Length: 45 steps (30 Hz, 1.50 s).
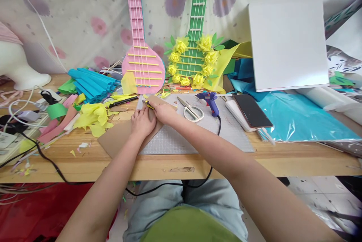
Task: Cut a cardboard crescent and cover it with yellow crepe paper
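Observation:
My right hand (161, 110) is closed round a yellow and black utility knife (148, 104), low over a piece of brown cardboard (114, 141). Beside it, my left hand (143, 122) presses down on the cardboard with its fingers laid on the surface. The cardboard lies partly on a grey cutting mat (181, 140) and partly on the wooden table. Whether the blade touches the cardboard I cannot tell. To the right of my hands, scissors (192, 111) with white handles and a purple glue gun (209, 102) rest on the mat.
A pink paper instrument (144, 62) and a green one (195, 34) with yellow paper flowers lean at the back. Crepe paper scraps (93, 117) and power strips (22, 136) crowd the left. On the right are a phone (252, 110), a blue plastic-wrapped pack (305, 117) and a white board (288, 45).

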Tool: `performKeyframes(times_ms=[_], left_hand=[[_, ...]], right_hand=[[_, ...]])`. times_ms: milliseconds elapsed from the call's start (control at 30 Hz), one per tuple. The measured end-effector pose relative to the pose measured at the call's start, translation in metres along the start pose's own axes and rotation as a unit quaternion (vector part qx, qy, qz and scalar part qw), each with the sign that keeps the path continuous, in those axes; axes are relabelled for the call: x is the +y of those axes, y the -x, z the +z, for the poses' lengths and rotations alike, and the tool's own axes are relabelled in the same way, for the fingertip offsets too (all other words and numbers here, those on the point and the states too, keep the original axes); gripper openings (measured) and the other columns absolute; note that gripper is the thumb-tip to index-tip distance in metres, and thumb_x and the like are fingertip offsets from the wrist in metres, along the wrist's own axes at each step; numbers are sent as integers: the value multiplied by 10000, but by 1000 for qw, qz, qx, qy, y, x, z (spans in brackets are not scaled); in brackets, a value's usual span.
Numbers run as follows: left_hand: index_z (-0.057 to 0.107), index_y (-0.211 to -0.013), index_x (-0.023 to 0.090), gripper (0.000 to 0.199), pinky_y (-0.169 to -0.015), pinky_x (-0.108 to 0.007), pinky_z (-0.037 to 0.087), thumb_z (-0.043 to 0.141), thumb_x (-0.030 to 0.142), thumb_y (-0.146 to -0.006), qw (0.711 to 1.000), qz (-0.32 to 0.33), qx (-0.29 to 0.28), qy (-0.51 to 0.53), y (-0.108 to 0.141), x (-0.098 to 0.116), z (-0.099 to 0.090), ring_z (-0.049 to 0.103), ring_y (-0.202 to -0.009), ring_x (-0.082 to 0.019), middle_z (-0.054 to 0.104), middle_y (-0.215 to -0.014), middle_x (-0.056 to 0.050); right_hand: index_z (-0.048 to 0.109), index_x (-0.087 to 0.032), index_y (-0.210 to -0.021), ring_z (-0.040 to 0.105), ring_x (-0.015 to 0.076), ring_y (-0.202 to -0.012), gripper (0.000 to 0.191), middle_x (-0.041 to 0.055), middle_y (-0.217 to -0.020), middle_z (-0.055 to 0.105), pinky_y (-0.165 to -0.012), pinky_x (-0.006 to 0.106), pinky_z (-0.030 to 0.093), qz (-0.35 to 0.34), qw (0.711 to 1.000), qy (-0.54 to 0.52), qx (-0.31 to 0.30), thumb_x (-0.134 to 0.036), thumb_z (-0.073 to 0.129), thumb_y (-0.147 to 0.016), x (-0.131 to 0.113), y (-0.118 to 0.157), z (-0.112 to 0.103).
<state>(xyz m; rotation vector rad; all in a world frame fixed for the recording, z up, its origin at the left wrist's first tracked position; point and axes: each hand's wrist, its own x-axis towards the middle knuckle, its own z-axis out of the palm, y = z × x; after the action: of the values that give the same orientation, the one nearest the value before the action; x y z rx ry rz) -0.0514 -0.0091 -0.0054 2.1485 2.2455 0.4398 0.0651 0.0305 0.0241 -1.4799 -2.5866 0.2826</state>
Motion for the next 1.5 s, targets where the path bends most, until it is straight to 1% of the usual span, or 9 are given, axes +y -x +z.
performKeyframes(times_ms=[100, 367, 600, 767, 900, 1067, 1167, 1300, 1500], left_hand=[[446, -1288, 180, 571, -992, -463, 276, 370, 453, -792, 1000, -6, 3, -1, 1, 1, -1, 360, -1200, -324, 464, -1340, -68], [455, -1270, 168, 561, -995, -469, 278, 359, 454, -797, 1000, -13, 5, 8, 1, 2, -1, 349, -1205, -321, 481, -1317, -79], [443, -1284, 176, 568, -1001, -473, 276, 374, 448, -790, 1000, -19, -2, 6, 0, 2, -1, 341, -1221, -326, 465, -1335, -73], [419, -1301, 153, 569, -1026, -444, 264, 351, 432, -809, 1000, 0, -2, 2, 1, 0, 1, 330, -1248, -305, 453, -1346, -78], [402, -1306, 115, 557, -1058, -399, 237, 311, 400, -837, 1000, 8, -1, 0, -1, -2, 5, 329, -1270, -274, 432, -1354, -109], [427, -1278, 72, 532, -1047, -377, 262, 292, 357, -850, 1000, 13, 10, -10, -3, -2, 10, 381, -1221, -274, 464, -1306, -144], [451, -1254, 95, 499, -1033, -381, 280, 296, 347, -852, 1000, 12, 16, -14, -3, -1, 10, 400, -1199, -271, 486, -1278, -139], [467, -1233, 99, 487, -1029, -384, 286, 306, 349, -849, 1000, 9, 13, -15, -2, 0, 7, 405, -1192, -271, 502, -1252, -143], [461, -1244, 100, 494, -1040, -384, 271, 298, 348, -849, 1000, 6, 8, -11, -2, 0, 7, 389, -1213, -264, 476, -1296, -136]], right_hand=[[302, -257, -1383, 605, 223, -906, 479, 113, -1032, 634, -756, 345, 449, 13, 1000, 5, -4, -255, 228, -910, -3, 1, 1], [316, -238, -1374, 609, 234, -891, 473, 125, -1024, 629, -743, 344, 446, 2, 1000, -3, 15, -262, 227, -910, -2, -1, 5], [303, -223, -1382, 605, 221, -910, 485, 132, -1058, 620, -757, 337, 448, 12, 1000, 7, -2, -221, 246, -900, -8, 2, 0], [326, -192, -1371, 614, 243, -898, 485, 152, -1037, 624, -738, 359, 451, 3, 1000, 25, 3, -199, 256, -891, -10, 3, -3], [358, -182, -1347, 611, 241, -906, 466, 146, -1028, 638, -742, 356, 447, -12, 1000, 24, -7, -190, 257, -892, -8, 2, -6], [371, -166, -1340, 604, 225, -929, 465, 130, -1051, 641, -772, 331, 442, -22, 999, 27, -7, -195, 325, -878, -4, 4, -13], [392, -161, -1329, 604, 225, -928, 464, 123, -1057, 643, -774, 323, 442, -38, 999, 32, -8, -213, 359, -869, 1, 7, -17], [380, -204, -1344, 604, 221, -933, 466, 111, -1079, 637, -765, 328, 446, -53, 998, 37, -4, -224, 310, -884, 9, 12, -19], [348, -196, -1365, 597, 214, -947, 480, 111, -1096, 628, -775, 324, 447, -42, 997, 55, -30, -240, 281, -892, 11, 21, -22]])
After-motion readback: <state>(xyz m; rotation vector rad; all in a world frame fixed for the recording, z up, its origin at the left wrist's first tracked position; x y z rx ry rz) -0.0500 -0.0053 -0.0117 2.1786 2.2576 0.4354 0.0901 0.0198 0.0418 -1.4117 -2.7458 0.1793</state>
